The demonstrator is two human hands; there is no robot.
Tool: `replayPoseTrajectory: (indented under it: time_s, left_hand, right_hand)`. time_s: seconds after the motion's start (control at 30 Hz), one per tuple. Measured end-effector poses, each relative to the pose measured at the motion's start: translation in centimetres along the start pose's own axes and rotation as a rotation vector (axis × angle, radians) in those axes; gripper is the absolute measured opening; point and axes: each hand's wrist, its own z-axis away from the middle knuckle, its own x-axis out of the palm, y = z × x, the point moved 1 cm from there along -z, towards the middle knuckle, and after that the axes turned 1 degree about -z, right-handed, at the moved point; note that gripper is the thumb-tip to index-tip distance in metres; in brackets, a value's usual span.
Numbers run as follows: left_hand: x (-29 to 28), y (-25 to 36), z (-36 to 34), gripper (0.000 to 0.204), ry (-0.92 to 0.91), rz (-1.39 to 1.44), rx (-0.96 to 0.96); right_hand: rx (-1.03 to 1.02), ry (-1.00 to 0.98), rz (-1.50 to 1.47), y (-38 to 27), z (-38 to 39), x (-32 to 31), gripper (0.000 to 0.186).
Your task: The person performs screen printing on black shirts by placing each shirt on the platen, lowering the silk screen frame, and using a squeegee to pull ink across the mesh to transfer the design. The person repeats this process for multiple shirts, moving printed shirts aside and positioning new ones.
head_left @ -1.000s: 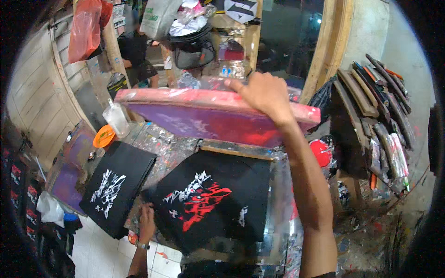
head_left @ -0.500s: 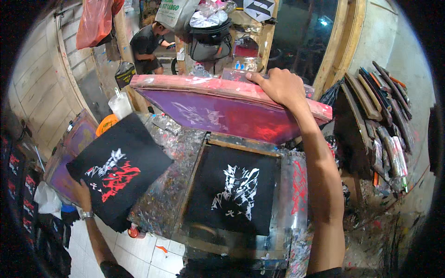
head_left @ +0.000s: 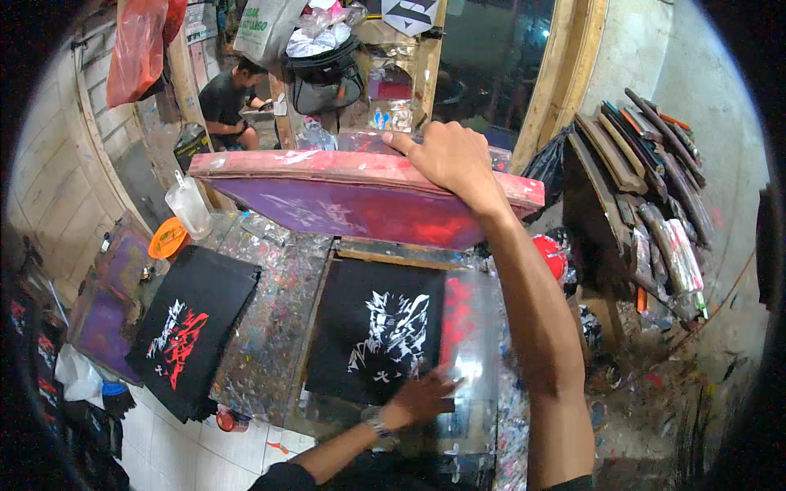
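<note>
My right hand (head_left: 446,164) grips the pink-stained top edge of a raised screen frame (head_left: 524,192) with a purple and red mesh. Below it, a black fabric piece (head_left: 327,319) with a white print lies on the board. My left hand (head_left: 417,397) reaches to that piece's lower right corner, over a clear strip with red stains (head_left: 463,307); its fingers are blurred. To the left, a pile of black pieces (head_left: 205,286) has a white and red print on top.
A plastic jug (head_left: 190,211), orange bowl (head_left: 168,237) and second screen (head_left: 94,331) are at left. A red container (head_left: 550,255) and stacked squeegees (head_left: 655,196) are at right. A person (head_left: 225,106) crouches beyond the wooden posts, below hanging bags (head_left: 139,49).
The red-and-white printed piece moved from the board onto the left pile, exposing the white-only one. My left hand went left with it, then across rightward. My right hand still holds the frame.
</note>
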Motion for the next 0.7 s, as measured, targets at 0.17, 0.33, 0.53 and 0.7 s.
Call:
replayPoseTrajectory:
  time_s: [0.17,0.33,0.53,0.7]
  left_hand:
    - [-6.3,-3.6,11.8,0.056,-0.216,-0.368,-0.554]
    - [-6.7,-3.5,11.4,0.058,-0.232,-0.443,-0.684]
    - [-6.2,-4.0,9.8,0.059,-0.197,-0.426,-0.693]
    - [-6.1,-3.6,9.7,0.058,-0.188,-0.451,-0.69]
  right_hand:
    - [0.006,0.015,0.005,0.5,-1.0,-0.1,0.083]
    - [0.03,0.005,-0.018,0.9,-2.5,0.4,0.084]
    - [0.032,-0.031,-0.021,0.6,-2.3,0.2,0.085]
    - [0.033,-0.015,-0.023,0.9,-2.5,0.2,0.082]
